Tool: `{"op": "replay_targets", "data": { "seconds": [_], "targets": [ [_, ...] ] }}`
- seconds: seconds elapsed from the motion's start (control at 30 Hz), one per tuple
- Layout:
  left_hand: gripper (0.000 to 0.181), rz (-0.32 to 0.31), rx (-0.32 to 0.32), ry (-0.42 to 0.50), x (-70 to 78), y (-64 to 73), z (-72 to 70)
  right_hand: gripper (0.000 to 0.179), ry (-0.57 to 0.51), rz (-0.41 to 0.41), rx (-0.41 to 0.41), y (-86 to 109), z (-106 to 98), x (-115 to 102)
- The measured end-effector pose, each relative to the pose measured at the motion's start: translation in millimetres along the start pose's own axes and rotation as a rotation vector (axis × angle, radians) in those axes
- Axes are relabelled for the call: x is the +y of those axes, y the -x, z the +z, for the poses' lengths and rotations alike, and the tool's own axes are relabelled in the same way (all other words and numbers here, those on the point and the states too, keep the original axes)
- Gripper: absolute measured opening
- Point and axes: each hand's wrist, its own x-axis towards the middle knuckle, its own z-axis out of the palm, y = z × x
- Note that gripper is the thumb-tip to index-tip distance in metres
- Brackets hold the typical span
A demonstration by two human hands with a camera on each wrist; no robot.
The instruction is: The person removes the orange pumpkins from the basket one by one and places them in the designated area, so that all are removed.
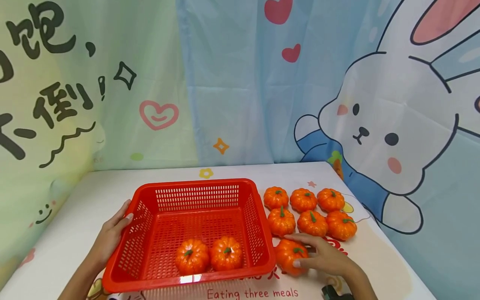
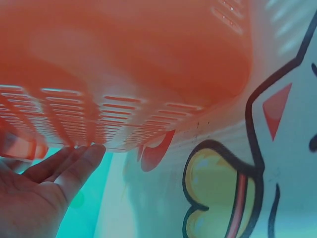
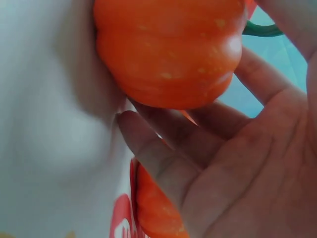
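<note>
A red plastic basket with slotted walls stands on the table. Two small orange pumpkins lie in its near part, a left one and a right one. My left hand grips the basket's left rim, thumb on top; in the left wrist view its fingers touch the slotted outer wall. Just right of the basket, my right hand holds another pumpkin, thumb on the near side and fingers round the far side. The right wrist view shows that pumpkin low against the table, its green stem pointing away.
Several more pumpkins stand in two rows right of the basket, beyond my right hand. A dark object sits by the right wrist at the lower edge. Behind the printed table hangs a cartoon curtain.
</note>
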Motion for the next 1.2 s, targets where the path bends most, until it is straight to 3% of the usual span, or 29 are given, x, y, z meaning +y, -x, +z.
{"op": "replay_targets", "data": {
  "seconds": [0.17,0.4,0.53,0.93,1.2],
  "targets": [
    [0.063,0.008,-0.001,0.001,1.4,0.3,0.1,0.056,0.025,0.003,0.013,4.0,-3.8,-2.6],
    [0.063,0.016,-0.002,-0.005,2.6,0.6,-0.5,0.064,0.033,-0.072,0.037,7.7,-11.9,-11.8],
    [0.063,0.013,-0.002,0.000,2.9,1.2,-0.5,0.067,0.063,-0.075,0.067,6.6,-15.0,-21.7],
    [0.060,0.028,0.011,0.002,-0.1,1.9,1.9,0.058,0.070,-0.238,0.112,-11.9,-17.9,-56.6],
    [0.060,0.026,0.024,0.003,-2.2,2.4,2.4,0.056,0.062,-0.290,0.111,-28.2,-11.0,-81.2]
  ]
}}
